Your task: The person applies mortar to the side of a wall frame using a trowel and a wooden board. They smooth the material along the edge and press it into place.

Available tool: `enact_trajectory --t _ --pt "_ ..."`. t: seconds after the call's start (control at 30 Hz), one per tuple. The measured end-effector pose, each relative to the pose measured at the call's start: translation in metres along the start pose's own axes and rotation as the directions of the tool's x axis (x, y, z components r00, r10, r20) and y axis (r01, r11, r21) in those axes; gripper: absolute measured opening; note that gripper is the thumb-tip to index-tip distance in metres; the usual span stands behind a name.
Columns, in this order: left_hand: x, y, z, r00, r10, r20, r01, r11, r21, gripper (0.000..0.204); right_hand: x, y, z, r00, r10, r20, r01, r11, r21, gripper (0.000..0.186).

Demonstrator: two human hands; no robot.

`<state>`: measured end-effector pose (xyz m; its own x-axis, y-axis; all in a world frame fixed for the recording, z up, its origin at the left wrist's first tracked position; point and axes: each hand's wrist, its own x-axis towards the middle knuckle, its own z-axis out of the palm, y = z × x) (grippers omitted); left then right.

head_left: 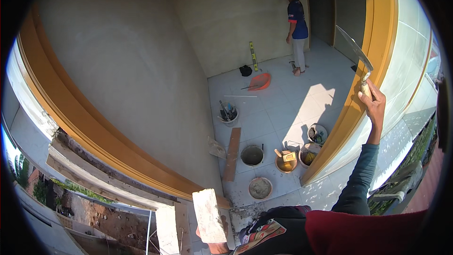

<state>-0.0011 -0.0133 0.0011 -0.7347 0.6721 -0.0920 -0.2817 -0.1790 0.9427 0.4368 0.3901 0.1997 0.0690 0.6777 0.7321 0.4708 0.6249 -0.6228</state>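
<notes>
My right hand (375,104) is raised beside the orange door frame (351,118), its fingers wrapped round the wooden handle of a trowel (355,49). The trowel's metal blade points up and to the left, and mortar is stuck near its neck. Low in the view, my left hand (218,246) grips a whitish, rough-faced rectangular block (208,215). The block hides most of that hand's fingers. Just left of it stands the rough end of a low wall (167,229).
On the tiled floor stand a bucket of grey mortar (260,188), a dark-filled bucket (252,156), an orange tub with a float (286,161) and a tool bucket (228,114). A plank (232,153) lies by the wall. Farther back, a person (297,28) reaches to the wall near a red dustpan-like scoop (260,81).
</notes>
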Motion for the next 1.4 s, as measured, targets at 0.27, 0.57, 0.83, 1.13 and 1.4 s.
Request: enact_trajectory --t 0.27,0.57,0.83,1.13,1.4 --pt "0.018 -0.009 -0.001 0.998 0.056 -0.028 -0.055 0.997 0.06 0.048 -0.002 -0.003 0.008 1.0 0.013 -0.005 -0.013 0.997 0.073 0.057" --pt "0.017 -0.024 -0.006 0.999 0.007 -0.041 -0.012 0.994 -0.109 0.041 -0.001 -0.019 0.002 0.998 0.061 -0.007 -0.061 0.994 0.09 0.054" --pt "0.007 -0.037 -0.022 0.996 -0.04 -0.076 0.007 0.918 -0.397 0.034 0.0 -0.017 0.004 0.997 0.083 -0.007 -0.082 0.992 0.098 0.057" --pt "-0.002 -0.035 -0.028 0.971 0.235 -0.042 -0.212 0.931 0.299 0.058 -0.001 -0.01 0.005 0.995 0.096 -0.014 -0.094 0.985 0.144 0.056" --pt "-0.001 -0.023 -0.015 0.94 0.339 0.047 -0.296 0.735 0.61 0.058 -0.001 -0.005 0.003 0.998 0.051 -0.024 -0.049 0.995 0.087 0.059"
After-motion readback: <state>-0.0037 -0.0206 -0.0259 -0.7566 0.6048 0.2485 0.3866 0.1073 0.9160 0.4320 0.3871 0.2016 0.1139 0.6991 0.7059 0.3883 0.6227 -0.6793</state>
